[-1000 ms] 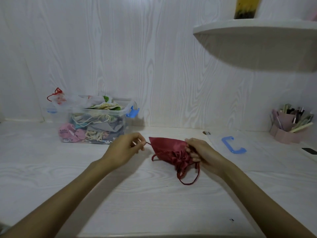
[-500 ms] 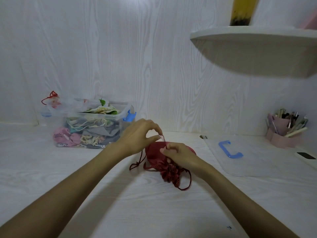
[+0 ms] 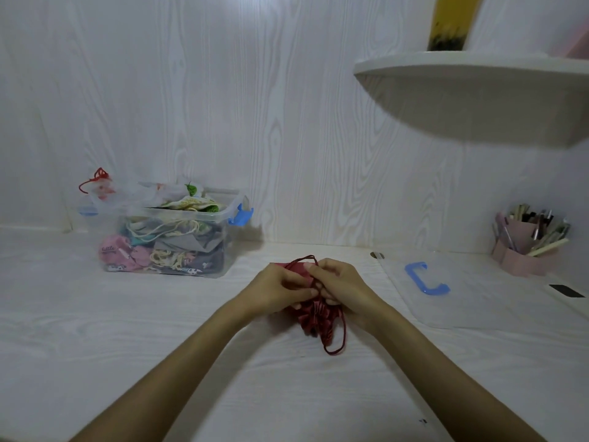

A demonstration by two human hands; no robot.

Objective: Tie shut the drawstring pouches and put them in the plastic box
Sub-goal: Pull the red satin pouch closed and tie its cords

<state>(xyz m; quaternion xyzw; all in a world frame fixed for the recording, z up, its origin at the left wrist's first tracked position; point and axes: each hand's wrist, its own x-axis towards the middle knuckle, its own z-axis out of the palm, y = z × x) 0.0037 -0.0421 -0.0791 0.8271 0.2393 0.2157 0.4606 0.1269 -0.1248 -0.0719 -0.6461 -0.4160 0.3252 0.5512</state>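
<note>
White wood-grain desk [image 3: 95,346] spreads under me, and the red pouch [image 3: 314,317] lies at its middle so both hands can meet over the gathered neck. My left hand [image 3: 277,290] and right hand [image 3: 342,287] each pinch the drawstring [image 3: 334,347] there, working the knot. I keep the plastic box [image 3: 172,237], already stuffed with pouches, back-left within reach, its lid [image 3: 478,295] off to the right.

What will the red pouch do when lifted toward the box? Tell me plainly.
The red pouch will probably sag and flop, since its gathered cloth is crumpled between the left hand and right hand. The loose cord will likely dangle. The pouch looks light, though its contents are hidden.
</note>
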